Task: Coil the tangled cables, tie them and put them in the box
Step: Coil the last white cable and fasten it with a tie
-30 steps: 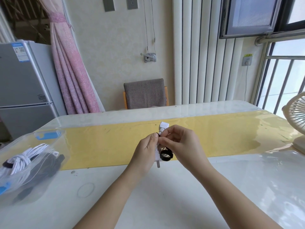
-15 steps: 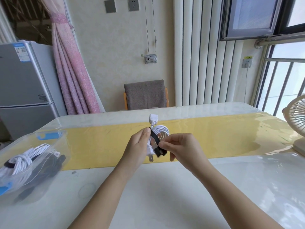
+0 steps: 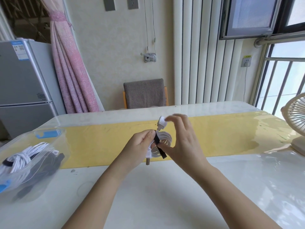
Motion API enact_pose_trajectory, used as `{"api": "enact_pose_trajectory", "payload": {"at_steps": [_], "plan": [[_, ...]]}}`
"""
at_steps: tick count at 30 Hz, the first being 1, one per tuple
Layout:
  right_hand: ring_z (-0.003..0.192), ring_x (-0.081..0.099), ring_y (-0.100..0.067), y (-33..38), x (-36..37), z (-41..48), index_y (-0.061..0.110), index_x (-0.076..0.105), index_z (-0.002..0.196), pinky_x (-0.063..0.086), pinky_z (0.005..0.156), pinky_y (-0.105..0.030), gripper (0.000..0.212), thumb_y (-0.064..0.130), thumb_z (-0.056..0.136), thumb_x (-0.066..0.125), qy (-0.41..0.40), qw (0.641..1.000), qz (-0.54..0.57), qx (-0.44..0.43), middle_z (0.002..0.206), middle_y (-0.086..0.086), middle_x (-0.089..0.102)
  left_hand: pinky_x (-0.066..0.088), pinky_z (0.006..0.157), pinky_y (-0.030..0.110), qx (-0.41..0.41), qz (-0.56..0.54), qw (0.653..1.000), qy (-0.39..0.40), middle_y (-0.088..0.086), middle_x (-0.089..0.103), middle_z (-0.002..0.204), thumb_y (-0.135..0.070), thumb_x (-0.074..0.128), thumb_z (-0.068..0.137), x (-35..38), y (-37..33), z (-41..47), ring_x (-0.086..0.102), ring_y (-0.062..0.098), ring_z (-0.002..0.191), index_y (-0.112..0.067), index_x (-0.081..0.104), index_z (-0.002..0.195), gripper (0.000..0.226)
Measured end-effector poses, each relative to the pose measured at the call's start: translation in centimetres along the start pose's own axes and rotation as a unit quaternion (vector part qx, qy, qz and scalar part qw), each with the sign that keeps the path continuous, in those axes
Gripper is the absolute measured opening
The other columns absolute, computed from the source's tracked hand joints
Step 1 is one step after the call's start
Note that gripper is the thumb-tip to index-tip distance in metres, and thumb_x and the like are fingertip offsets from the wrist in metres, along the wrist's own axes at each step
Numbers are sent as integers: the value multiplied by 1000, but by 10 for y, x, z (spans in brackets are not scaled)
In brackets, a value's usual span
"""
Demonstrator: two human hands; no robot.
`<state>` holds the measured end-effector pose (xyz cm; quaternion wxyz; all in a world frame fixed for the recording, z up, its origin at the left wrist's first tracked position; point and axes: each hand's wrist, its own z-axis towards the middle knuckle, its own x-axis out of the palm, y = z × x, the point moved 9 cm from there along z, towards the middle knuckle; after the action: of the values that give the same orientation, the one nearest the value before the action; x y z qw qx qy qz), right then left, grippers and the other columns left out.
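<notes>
Right hand point(image 3: 183, 142) fingertips point(image 3: 173, 116) blurred beside white plug point(image 3: 162, 121), grip indistinct; left hand point(image 3: 140, 147) covers part of coiled cable point(image 3: 166, 136); box point(image 3: 63, 146) and fan point(image 3: 295, 116) cut by frame edges

Both forearms reach in from below, converging. Left hand point(image 3: 140, 147) curled, coiled cable point(image 3: 166, 138) pinched between thumb and fingers, thumb tip on the strap point(image 3: 156, 140). Right hand point(image 3: 184, 142) just beside it, fingers loosely spread, tips blurred.

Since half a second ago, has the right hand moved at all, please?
Yes. The right hand has moved: its fingers have risen from the black strap toward the far edge of the yellow strip.
</notes>
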<state>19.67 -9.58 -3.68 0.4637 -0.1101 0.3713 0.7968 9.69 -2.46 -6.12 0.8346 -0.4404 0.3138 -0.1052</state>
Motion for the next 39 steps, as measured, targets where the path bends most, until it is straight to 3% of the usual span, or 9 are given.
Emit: {"api": "enact_pose_trajectory", "payload": {"at_steps": [2,4,10,17,22,25,29,34,39], "plan": [[118,41,-4,3,11,-1,27,46,129,32,101,-24,55,29,77,63,79,996,-2,-42,123,14,46,27,63,28,-15,2,999,35,1,36,68,-41,37,92,6,3,-1,35,15,66,-14,41,67,38],[112,41,-1,0,18,-4,29,49,128,30,103,-28,54,20,78,67,134,990,8,-33,113,17,53,28,62,28,-30,13,997,63,-1,39,66,-40,39,94,13,6,-4,37,14,65,-15,46,67,38],[95,42,-7,-7,27,-5,27,51,120,26,92,-22,44,30,79,67,155,987,-36,-23,91,16,55,31,59,21,-39,20,996,75,-5,45,63,-25,43,100,19,6,-6,40,9,61,-3,56,71,39],[70,58,-10,-15,27,-6,23,57,108,47,62,-29,33,12,77,63,183,982,39,22,77,6,65,33,60,20,-54,-8,996,75,-11,48,60,-35,44,92,22,7,-6,42,9,61,-26,56,59,36],[69,61,-13,-18,32,-11,27,56,106,52,62,-37,34,11,76,60,246,964,85,60,78,4,67,40,71,35,-67,-3,994,87,7,55,67,-40,45,89,23,11,-6,48,15,68,2,58,78,46],[75,62,-16,-22,31,-12,32,58,105,52,66,-38,40,13,72,72,270,950,128,93,82,4,67,33,64,27,-58,9,994,89,-7,48,60,-36,44,90,21,8,-7,42,10,62,0,52,68,44],[69,60,-17,-25,31,-10,32,61,100,51,65,-42,43,14,67,80,263,937,188,129,78,1,68,34,69,28,-59,9,994,92,2,50,67,-36,42,91,20,7,-5,44,14,68,6,52,72,47],[68,59,-16,-32,38,-13,25,56,99,49,68,-42,48,15,63,85,250,922,236,179,81,-5,69,35,63,29,-67,13,996,66,-3,48,61,-39,42,87,13,11,-4,43,14,62,-11,53,62,39],[71,61,-15,-31,40,-19,23,53,103,52,73,-38,52,20,65,87,325,897,231,193,82,-3,66,37,67,30,-65,19,994,81,-5,52,61,-41,41,88,24,11,-7,46,12,62,4,59,80,49]]}}
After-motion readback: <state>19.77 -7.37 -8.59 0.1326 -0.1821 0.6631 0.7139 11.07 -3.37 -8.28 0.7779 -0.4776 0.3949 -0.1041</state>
